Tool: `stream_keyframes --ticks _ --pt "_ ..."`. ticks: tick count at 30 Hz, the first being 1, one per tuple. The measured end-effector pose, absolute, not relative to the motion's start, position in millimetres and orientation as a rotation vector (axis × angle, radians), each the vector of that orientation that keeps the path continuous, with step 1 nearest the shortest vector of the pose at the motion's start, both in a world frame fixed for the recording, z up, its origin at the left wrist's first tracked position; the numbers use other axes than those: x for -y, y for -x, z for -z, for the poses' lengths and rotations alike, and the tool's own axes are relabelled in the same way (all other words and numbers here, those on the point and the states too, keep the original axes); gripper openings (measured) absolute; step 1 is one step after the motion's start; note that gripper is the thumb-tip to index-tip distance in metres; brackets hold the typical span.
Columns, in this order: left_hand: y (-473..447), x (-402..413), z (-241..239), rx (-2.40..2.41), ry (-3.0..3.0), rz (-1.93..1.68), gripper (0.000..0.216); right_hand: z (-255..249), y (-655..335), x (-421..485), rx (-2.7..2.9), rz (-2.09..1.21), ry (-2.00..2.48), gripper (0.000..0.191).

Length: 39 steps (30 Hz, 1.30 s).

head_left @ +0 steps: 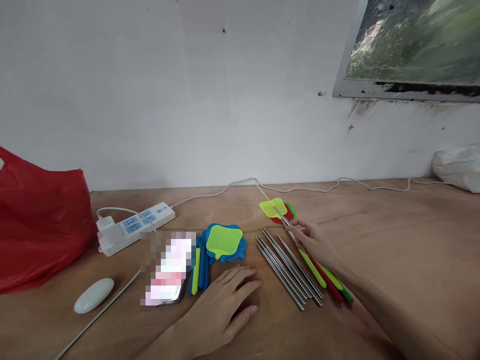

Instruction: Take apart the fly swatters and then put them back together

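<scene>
My left hand (225,305) lies flat on the wooden table (393,240), fingers stretched out, holding nothing, just below a pile of blue and yellow-green fly swatter heads (224,242). My right hand (313,242) pinches the metal rod of an assembled yellow-green fly swatter (273,207), which lies over red and green ones. Several bare metal rods (288,270) lie between my hands. Coloured plastic handles (326,277) lie under my right forearm. More handles (198,270) lie beside the swatter heads.
A red plastic bag (37,225) stands at the left. A white power strip (135,226) with its cord runs along the wall. A phone (168,270), a white oval object (93,295) and a white bag (457,167) lie on the table.
</scene>
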<state>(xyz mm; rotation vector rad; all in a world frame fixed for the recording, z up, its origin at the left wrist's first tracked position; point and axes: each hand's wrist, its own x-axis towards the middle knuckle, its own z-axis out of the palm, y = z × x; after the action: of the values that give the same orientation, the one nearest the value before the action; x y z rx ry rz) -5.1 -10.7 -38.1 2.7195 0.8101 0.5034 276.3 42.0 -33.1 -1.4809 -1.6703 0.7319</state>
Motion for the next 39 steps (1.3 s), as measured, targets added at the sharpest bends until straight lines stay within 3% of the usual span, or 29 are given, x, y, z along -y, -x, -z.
stream_keyframes --ticks 2,4,8,14,28,31,39 --pt "5.0 9.8 36.9 -0.831 -2.699 -0.576 0.026 32.2 -270.9 -36.3 1.753 -0.722 1.469 0.032" --pt "5.5 8.3 36.0 -0.856 -2.679 -0.661 0.020 32.4 -261.9 -28.7 1.927 -0.489 1.523 0.033" --pt "9.0 5.4 34.2 -0.898 -2.666 -0.763 0.022 34.8 -241.9 -16.4 2.233 -0.102 1.741 0.049" --pt "13.6 5.5 36.6 -0.909 -2.663 -0.714 0.023 37.9 -239.2 -19.4 2.301 0.057 1.883 0.033" --pt "19.2 2.3 32.8 -0.956 -2.647 -0.703 0.021 36.1 -268.0 -31.9 2.258 0.019 1.961 0.035" --pt "19.3 0.7 34.8 -0.962 -2.637 -0.722 0.022 39.9 -269.8 -34.1 2.275 0.041 1.908 0.027" --pt "24.3 -2.4 33.9 -1.058 -2.692 -1.023 0.022 34.5 -276.1 -33.2 2.368 0.151 1.673 0.034"
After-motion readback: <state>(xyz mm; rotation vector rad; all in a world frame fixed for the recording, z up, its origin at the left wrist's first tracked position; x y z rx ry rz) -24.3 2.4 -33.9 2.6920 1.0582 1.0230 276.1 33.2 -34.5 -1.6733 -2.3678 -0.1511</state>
